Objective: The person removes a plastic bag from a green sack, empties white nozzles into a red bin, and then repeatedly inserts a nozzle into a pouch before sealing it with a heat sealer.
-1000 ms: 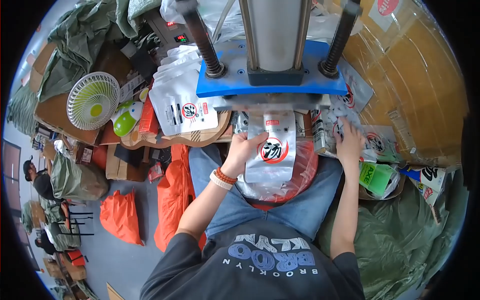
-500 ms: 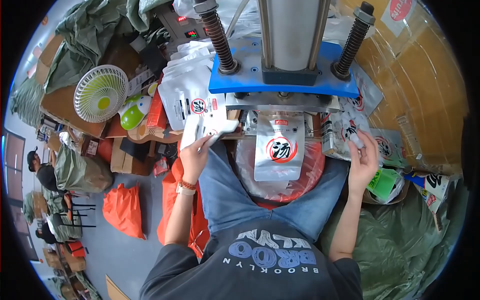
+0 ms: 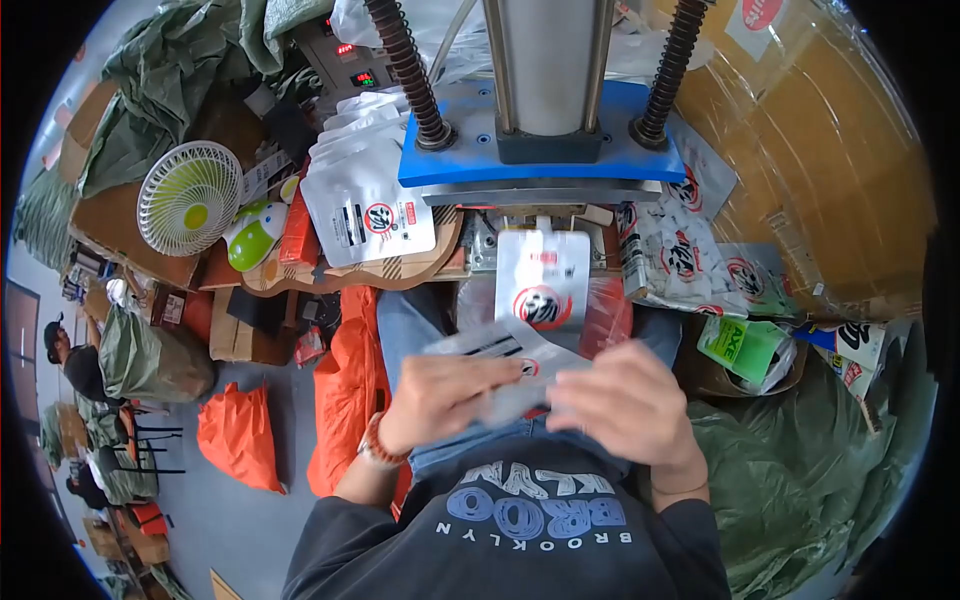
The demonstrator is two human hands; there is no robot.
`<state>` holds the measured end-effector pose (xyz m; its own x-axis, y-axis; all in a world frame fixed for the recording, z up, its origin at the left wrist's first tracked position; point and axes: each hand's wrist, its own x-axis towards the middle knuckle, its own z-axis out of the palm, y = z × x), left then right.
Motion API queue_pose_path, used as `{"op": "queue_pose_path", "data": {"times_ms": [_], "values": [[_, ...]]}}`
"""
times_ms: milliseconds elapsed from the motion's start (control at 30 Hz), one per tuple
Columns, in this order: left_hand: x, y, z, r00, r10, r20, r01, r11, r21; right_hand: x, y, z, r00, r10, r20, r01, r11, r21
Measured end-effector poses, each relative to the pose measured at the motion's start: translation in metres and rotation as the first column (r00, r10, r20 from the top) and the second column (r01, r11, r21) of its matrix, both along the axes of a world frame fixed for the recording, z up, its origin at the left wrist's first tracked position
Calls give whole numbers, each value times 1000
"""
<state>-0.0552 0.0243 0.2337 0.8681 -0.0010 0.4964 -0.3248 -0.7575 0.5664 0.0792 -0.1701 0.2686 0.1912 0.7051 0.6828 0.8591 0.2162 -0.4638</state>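
In front of my shirt, my left hand (image 3: pixel 435 400) is closed on a silver pouch (image 3: pixel 485 345) with dark bars and a red mark, held tilted above my lap. My right hand (image 3: pixel 625 405) meets the pouch's right end with its fingers curled; motion blurs them, and whatever they pinch is hidden. Beyond my hands, a second silver pouch (image 3: pixel 543 270) with a red ring and black character hangs from the front of the press (image 3: pixel 540 180). That press has a blue plate, a steel bar and springs on its rods.
A stack of silver pouches (image 3: pixel 370 205) lies left of the press, near a green-and-white fan (image 3: pixel 190 198). To the right lie a printed pouch with small white pieces (image 3: pixel 680 260) and a green container (image 3: pixel 740 345). A large cardboard box (image 3: pixel 820 170) rises at the right.
Both hands have come inward and down from the sides to meet before my chest. My left hand has brought a pouch away from the stack. The view has shifted slightly.
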Motion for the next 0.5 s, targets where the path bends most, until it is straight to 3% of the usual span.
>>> {"op": "queue_pose_path", "data": {"times_ms": [33,67,133,167,200,267,300,333,367,400,467,500], "values": [[10,0,-18,994,7,-106,-27,982,-188,7,7,-9,995,-90,35,91,996,-19],[21,0,-38,977,-6,-211,-73,928,-365,16,10,-23,988,-135,-72,122,979,-161],[43,0,-81,880,-39,-474,-288,748,-598,26,19,-41,933,-350,-81,331,925,-186],[54,1,-97,886,-30,-463,-338,641,-689,34,7,-45,925,-374,-68,350,907,-234],[67,2,-99,903,-52,-425,-353,472,-808,36,-2,-39,900,-407,-157,385,910,-153],[88,11,-85,886,-92,-454,-426,222,-877,44,-26,-27,809,-530,-255,513,848,-133],[97,19,-79,872,-155,-465,-440,170,-882,52,-30,-30,808,-531,-256,513,847,-139],[106,22,-77,898,-155,-411,-399,105,-911,64,-29,-34,725,-670,-161,649,742,-165],[112,27,-81,904,-162,-395,-384,92,-919,75,-32,-41,616,-785,-60,768,616,-173],[115,29,-87,909,-170,-382,-374,78,-924,88,-37,-67,616,-785,-58,767,616,-180],[114,27,-89,898,-138,-418,-404,118,-907,111,-34,-116,581,-745,327,792,423,-441],[116,27,-87,895,-127,-427,-413,122,-903,113,-36,-122,581,-745,327,792,426,-438]]}}
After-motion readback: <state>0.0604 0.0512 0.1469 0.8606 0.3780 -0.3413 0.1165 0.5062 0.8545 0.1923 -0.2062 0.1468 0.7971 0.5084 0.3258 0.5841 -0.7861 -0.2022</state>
